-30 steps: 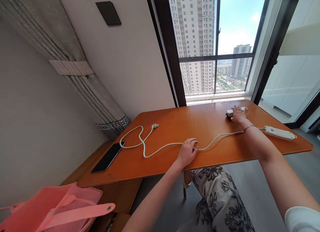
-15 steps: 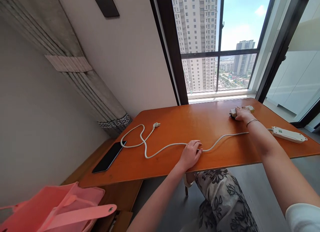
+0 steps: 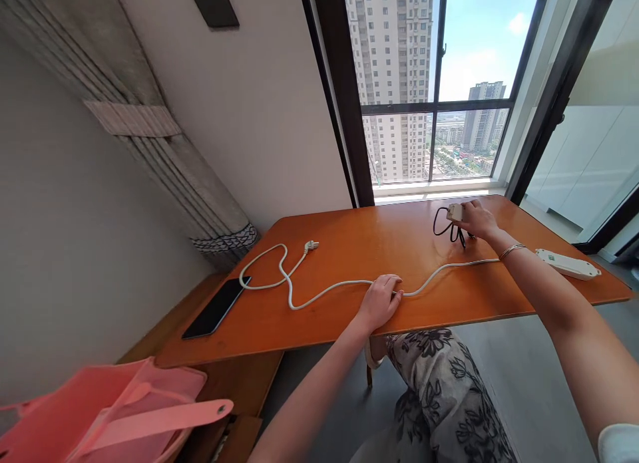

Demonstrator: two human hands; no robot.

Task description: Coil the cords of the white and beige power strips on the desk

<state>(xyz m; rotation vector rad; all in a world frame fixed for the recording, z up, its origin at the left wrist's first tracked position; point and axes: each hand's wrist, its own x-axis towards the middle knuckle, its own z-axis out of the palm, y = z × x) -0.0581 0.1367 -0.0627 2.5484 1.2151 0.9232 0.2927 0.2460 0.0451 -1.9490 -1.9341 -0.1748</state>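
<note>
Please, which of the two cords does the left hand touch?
The white cord, ending in a plug; the black cord is near the right hand.

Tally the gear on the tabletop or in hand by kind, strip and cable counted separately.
Cables: 2 (white cable, black cable)
Power strips: 1 (white power strip)
Tablets or phones: 1 (black slab)
Adapter-like blocks: 1 (pale block, in the right hand)
Total: 5
</note>
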